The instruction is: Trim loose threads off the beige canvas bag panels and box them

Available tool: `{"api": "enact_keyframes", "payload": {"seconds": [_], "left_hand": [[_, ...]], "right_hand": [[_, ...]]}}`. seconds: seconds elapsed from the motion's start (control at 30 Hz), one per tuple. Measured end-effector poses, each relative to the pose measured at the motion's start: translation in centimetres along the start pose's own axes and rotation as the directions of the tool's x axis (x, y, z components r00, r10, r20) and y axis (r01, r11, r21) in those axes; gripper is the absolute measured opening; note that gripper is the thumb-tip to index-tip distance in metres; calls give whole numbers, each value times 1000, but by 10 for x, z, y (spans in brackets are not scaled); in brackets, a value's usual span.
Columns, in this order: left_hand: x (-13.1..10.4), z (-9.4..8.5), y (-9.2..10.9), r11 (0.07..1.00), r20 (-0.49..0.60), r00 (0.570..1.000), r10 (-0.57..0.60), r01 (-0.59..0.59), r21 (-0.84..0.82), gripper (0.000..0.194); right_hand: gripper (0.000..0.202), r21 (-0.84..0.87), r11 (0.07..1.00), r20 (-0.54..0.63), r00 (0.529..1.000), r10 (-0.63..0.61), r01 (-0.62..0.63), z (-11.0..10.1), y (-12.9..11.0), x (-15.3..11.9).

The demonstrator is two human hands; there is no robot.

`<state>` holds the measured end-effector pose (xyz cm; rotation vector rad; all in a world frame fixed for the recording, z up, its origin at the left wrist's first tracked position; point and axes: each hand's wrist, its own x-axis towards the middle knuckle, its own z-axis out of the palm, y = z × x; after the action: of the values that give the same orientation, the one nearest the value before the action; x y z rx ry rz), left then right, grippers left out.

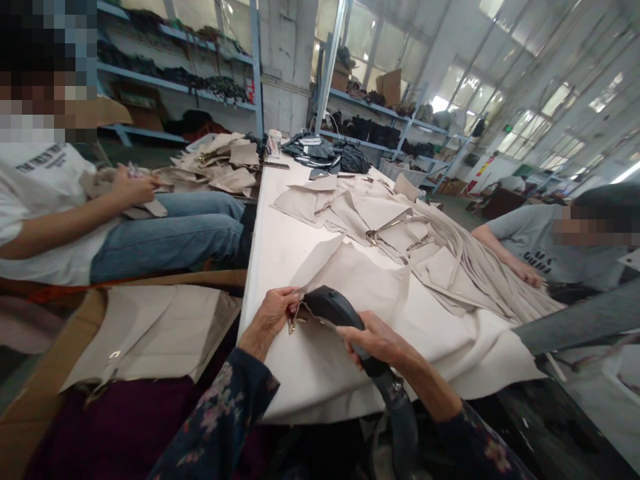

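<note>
Pinched between the fingers of my left hand (pixel 278 309) is the edge of a beige fabric piece (pixel 357 273) with a zipper (pixel 295 323) and its gold-coloured metal pull. My right hand (pixel 373 339) is wrapped round a black curved hand tool (pixel 333 303), which has a thick grey hose (pixel 403 413) running down toward my lap. The tool's broad front end lies close to my left fingertips, over the zipper edge; I cannot tell whether it touches the fabric. The rest of the piece spreads over the table (pixel 280 393).
Beige pieces with zippers (pixel 370 220) and long strips (pixel 465 247) cover the table's far and right parts. A cardboard box (pixel 65 360) holds more pieces at left. One person (pixel 40 200) sits left, another (pixel 520 233) right. A grey metal bar (pixel 580 317) juts in at right.
</note>
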<state>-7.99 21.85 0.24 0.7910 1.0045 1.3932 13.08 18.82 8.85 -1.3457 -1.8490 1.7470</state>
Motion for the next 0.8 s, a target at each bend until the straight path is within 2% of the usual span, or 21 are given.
{"api": "enact_keyframes", "payload": {"seconds": [0.1,0.23,0.3,0.37,0.4,0.43,0.47,0.5,0.53,0.57,0.6,0.67,0.8], "left_hand": [[0,-2,-2,1000,23,1000,0,0,-3,12],[-6,1,-2,992,41,999,28,-33,120,11],[-12,7,-3,980,31,997,65,-70,189,12],[-21,18,-7,932,47,985,164,-170,321,14],[-28,25,-11,857,93,967,238,-254,449,18],[-35,32,-15,721,174,936,305,-346,600,23],[-43,39,-20,519,279,896,345,-430,738,29],[-51,45,-26,280,382,856,348,-484,829,34],[-60,51,-31,59,457,828,327,-500,864,37],[-67,55,-36,-98,493,816,303,-487,868,38],[-74,58,-40,-209,507,811,293,-463,861,39],[-83,61,-46,-323,505,807,307,-411,853,39],[-88,59,-49,-334,483,805,346,-375,865,29]], "right_hand": [[32,-31,999,-29,1000,10,-11,6,-1,0],[34,-40,998,-107,993,-43,39,6,-14,18],[35,-8,998,-146,987,-63,63,0,-19,20],[35,41,997,-174,983,-52,60,-10,-20,11],[35,51,997,-188,981,-44,55,-16,-19,2],[35,46,998,-203,978,-38,48,-22,-19,-9],[34,20,999,-216,976,-35,40,-27,-19,-20],[33,-22,999,-224,974,-29,24,-31,-19,-31],[33,-74,997,-226,974,-15,-2,-34,-20,-41],[33,-126,992,-222,975,2,-31,-35,-21,-49],[34,-172,983,-210,977,21,-59,-35,-22,-55],[34,-249,964,-166,985,56,-97,-33,-23,-57],[33,-328,938,-106,991,85,-115,-22,-20,-41]]}}
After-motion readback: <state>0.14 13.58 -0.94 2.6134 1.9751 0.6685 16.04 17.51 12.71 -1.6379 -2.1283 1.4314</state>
